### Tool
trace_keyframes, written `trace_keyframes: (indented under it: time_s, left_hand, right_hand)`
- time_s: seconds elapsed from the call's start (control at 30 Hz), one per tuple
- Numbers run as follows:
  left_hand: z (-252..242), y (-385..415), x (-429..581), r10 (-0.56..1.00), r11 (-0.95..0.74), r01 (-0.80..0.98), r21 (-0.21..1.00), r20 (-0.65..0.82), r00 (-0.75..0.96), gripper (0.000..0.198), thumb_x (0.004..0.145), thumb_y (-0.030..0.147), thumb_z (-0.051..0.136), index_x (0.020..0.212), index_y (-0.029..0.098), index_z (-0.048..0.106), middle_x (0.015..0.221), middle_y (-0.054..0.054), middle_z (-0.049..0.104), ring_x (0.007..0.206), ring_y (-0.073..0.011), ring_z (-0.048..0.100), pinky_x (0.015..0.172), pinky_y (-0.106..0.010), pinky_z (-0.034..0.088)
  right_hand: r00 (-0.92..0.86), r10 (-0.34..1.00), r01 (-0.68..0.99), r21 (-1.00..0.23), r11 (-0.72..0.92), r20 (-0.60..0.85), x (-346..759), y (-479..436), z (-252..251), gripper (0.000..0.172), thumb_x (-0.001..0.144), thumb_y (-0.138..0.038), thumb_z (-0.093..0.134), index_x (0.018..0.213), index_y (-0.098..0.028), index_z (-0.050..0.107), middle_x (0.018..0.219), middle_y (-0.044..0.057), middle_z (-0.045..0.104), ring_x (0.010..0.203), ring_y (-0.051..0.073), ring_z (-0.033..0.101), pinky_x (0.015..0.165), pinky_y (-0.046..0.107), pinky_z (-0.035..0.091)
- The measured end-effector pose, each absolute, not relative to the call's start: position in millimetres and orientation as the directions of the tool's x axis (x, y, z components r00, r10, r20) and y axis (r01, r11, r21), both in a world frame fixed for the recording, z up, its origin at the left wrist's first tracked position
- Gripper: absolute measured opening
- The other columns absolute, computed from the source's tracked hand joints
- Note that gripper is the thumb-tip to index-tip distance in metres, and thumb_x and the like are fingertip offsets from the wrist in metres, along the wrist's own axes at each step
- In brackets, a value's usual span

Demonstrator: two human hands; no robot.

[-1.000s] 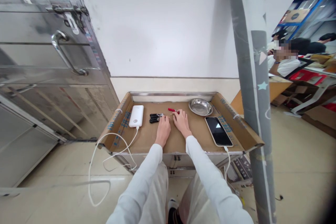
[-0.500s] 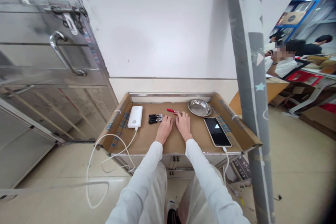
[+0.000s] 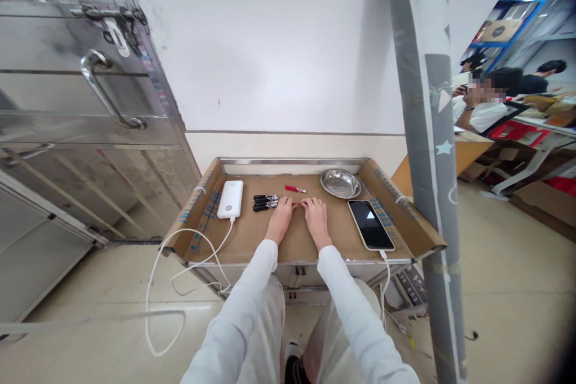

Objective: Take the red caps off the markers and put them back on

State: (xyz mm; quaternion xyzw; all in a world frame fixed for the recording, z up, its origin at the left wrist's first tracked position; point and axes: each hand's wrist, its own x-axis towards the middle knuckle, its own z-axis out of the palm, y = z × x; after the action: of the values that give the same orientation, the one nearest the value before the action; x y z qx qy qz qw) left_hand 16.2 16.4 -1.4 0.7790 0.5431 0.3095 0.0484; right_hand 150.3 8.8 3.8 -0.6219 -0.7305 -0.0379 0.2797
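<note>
My left hand [image 3: 281, 218] and my right hand [image 3: 316, 220] rest on the cardboard-covered table top [image 3: 297, 246], fingertips almost meeting. Both hands have their fingers drawn together around something small and reddish between the tips, too small to make out. Just beyond them lies a red marker pen [image 3: 294, 189], touched by neither hand. To the left of my left hand, several black marker pens [image 3: 264, 203] lie side by side, their right ends close to its fingers.
A white power bank [image 3: 230, 199] with a white cable lies on the left. At the right are a round metal dish [image 3: 341, 183] and a plugged-in phone [image 3: 371, 225]. A tall grey wrapped roll [image 3: 432, 132] stands beside the table. People sit in the right background.
My right hand has drawn back from the red marker pen toward me, its fingertips coming nearer my left hand's. The red marker pen stays in place. The view shifts slightly.
</note>
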Motion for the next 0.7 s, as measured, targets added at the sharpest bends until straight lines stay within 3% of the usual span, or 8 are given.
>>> trace_keyframes:
  time_s: [0.37,0.5,0.6,0.7]
  left_hand:
    - [1.1,14.2,14.8,0.849,-0.494,0.693,0.525,0.462,0.255,0.018,0.092,0.013,0.035,0.1,0.017,0.051,0.1,-0.006,0.057,0.096,-0.0162,0.058,0.089,-0.035,0.048]
    - [2.8,13.3,16.8,0.831,-0.538,0.634,0.556,0.476,0.288,0.023,0.092,0.012,0.031,0.107,0.018,0.048,0.105,-0.007,0.061,0.102,-0.0154,0.059,0.091,-0.033,0.048]
    - [3.0,18.2,21.5,0.84,-0.506,0.721,0.473,0.459,0.288,0.035,0.089,0.007,0.029,0.118,0.017,0.046,0.115,-0.011,0.06,0.111,-0.0167,0.055,0.095,-0.034,0.046]
    - [3.0,31.0,30.4,0.84,-0.46,0.828,0.322,0.46,0.287,0.045,0.086,0.007,0.032,0.13,0.013,0.041,0.134,-0.015,0.048,0.126,-0.02,0.043,0.103,-0.038,0.038]
  right_hand:
    - [-0.132,0.856,0.682,-0.581,0.444,0.5,151.4,8.2,-1.1,0.029,0.093,-0.018,0.033,0.1,-0.017,0.061,0.095,0.007,0.062,0.084,0.018,0.058,0.079,0.031,0.045]
    - [-0.118,0.859,0.703,-0.569,0.427,0.499,152.1,5.1,-4.7,0.03,0.093,-0.019,0.033,0.099,-0.016,0.062,0.093,0.009,0.061,0.082,0.019,0.058,0.078,0.032,0.046]
    - [-0.038,0.844,0.77,-0.523,0.366,0.535,152.8,-1.4,-3.4,0.032,0.094,-0.023,0.033,0.1,-0.017,0.064,0.094,0.01,0.062,0.086,0.02,0.056,0.08,0.033,0.044]
    - [0.036,0.804,0.819,-0.479,0.317,0.594,153.2,-8.0,1.6,0.035,0.096,-0.029,0.032,0.102,-0.017,0.064,0.096,0.011,0.064,0.088,0.021,0.054,0.083,0.035,0.041]
